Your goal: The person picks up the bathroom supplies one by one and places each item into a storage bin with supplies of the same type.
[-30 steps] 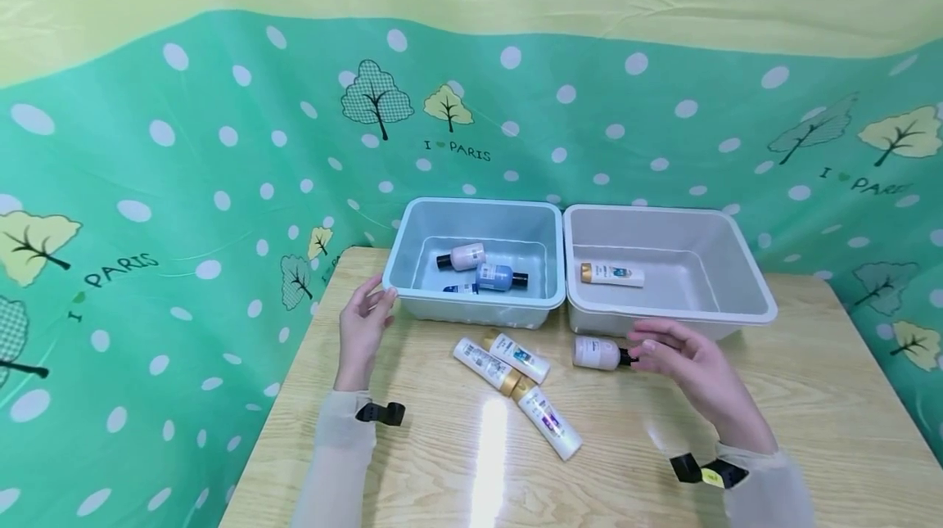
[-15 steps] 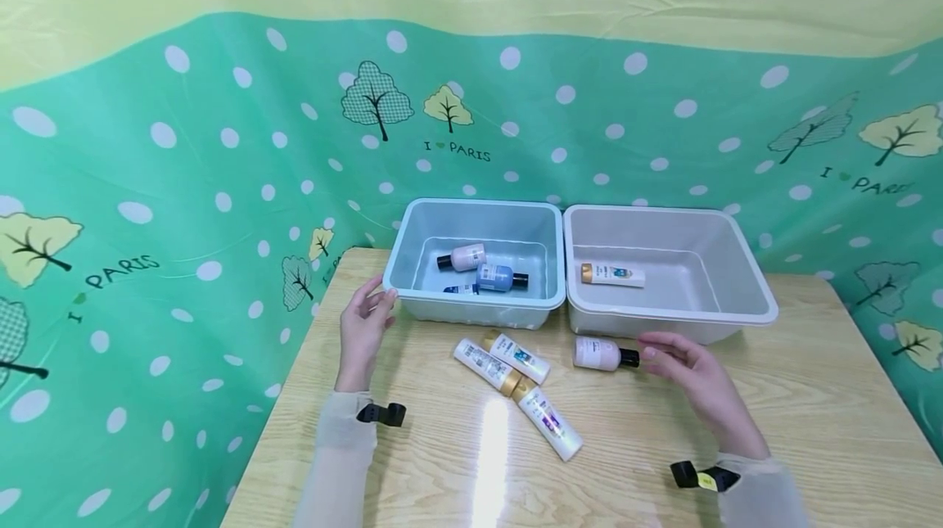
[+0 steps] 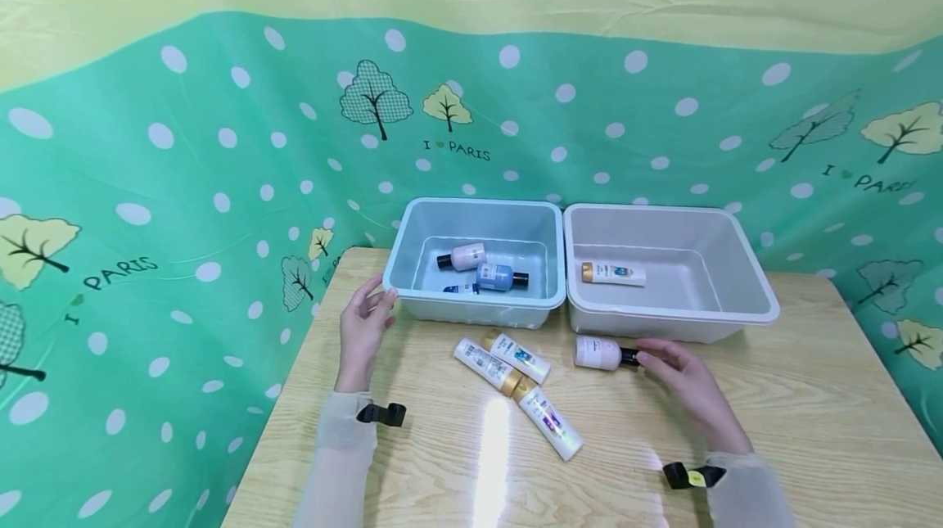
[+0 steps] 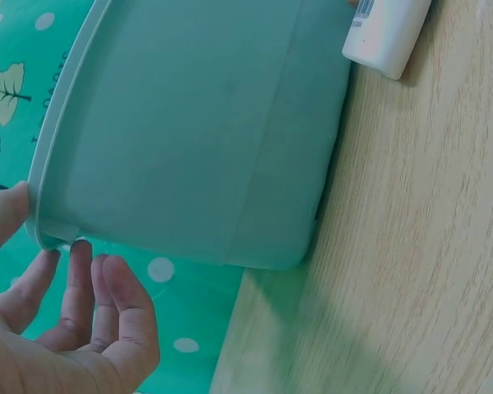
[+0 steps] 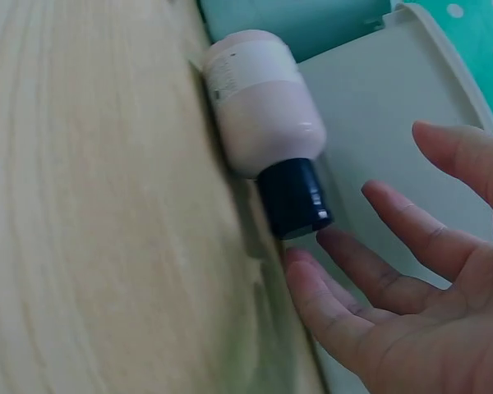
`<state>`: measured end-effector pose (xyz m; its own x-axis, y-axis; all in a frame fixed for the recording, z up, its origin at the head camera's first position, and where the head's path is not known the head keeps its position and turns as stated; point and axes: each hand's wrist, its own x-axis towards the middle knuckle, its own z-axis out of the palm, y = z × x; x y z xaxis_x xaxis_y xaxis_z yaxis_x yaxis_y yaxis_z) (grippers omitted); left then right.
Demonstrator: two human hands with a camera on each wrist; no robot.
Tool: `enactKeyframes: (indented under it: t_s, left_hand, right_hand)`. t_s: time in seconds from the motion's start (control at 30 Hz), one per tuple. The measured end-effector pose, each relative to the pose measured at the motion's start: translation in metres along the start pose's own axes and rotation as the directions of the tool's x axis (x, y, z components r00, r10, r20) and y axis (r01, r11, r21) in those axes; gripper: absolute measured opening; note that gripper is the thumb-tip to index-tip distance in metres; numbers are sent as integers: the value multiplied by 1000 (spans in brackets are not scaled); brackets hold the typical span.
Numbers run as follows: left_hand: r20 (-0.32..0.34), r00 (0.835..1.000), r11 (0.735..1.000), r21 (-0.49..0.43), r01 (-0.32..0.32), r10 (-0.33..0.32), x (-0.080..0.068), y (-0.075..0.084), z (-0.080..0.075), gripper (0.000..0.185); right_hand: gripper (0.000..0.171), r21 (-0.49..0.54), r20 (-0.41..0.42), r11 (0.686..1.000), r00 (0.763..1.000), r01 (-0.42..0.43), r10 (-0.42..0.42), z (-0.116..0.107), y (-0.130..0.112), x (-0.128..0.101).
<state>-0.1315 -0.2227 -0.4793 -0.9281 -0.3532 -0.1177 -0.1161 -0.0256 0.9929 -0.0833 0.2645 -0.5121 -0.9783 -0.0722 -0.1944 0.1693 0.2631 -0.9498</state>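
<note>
Our right hand (image 3: 681,381) rests on the worktop (image 3: 810,430) with relaxed, spread fingers (image 5: 370,279), holding nothing; in the right wrist view the fingertips sit just beside the black cap of the small pink bottle (image 3: 598,353), close enough that we cannot tell whether they touch it. That bottle lies on its side just in front of the white bin (image 3: 725,323), its long axis running left to right, cap end toward our right hand and base toward the middle of the worktop. So the bottle lies directly to the left of the right hand, which is by far the nearer one.

Our left hand (image 3: 363,325) is well apart from the bottle, at the near left corner of the blue bin (image 3: 412,299), fingers loose, with the thumb against the rim and gripping nothing.

The white bin's front wall stands close behind the bottle, so room is tight on that side. Open worktop lies in front of it and to its right. To its left, three white bottles with gold caps (image 3: 516,381) lie in a loose cluster, near but apart. The white bin holds one gold-capped bottle (image 3: 613,273); the blue bin holds a few small black-capped bottles (image 3: 482,268).
</note>
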Motion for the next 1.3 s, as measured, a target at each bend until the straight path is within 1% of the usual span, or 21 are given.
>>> enactKeyframes:
  t_s: [0.1,0.2,0.3,0.47,0.6,0.7,0.87,1.03,1.17,1.3]
  left_hand:
    - [-2,1000,1000,1,13,-13,0,1,0,55]
    - [-4,1000,1000,3,25,-25,0,1,0,55]
    - [0,1000,1000,-3,28,-28,0,1,0,56]
    - [16,1000,1000,-14,21,-21,1,0,0,56]
    - [17,1000,1000,-19,13,-13,1,0,0,55]
    - [12,1000,1000,-22,10,-10,1,0,0,56]
    - [7,1000,1000,-20,11,-11,0,1,1,56]
    - [8,1000,999,-34,23,-23,0,1,0,55]
    - [10,999,999,-41,31,-30,1,0,0,56]
    - [10,1000,999,-35,27,-27,1,0,0,56]
  right_hand:
    - [58,70,16,997,999,-41,40,3,5,4]
    - [59,92,14,994,998,-65,64,6,10,7]
    - [60,99,9,993,998,-70,70,7,14,11]
    - [55,129,2,991,999,-44,44,9,19,15]
    - [55,94,-14,995,1000,-21,22,12,21,17]
    - [55,42,-19,999,1000,-7,8,15,21,18]
    - [52,-13,-10,1000,1000,20,-21,17,22,19]
    - [53,-21,10,999,999,32,-32,19,23,18]
    - [53,38,-5,999,1000,23,-22,21,23,17]
    - [52,155,-8,988,1000,8,-7,24,24,15]
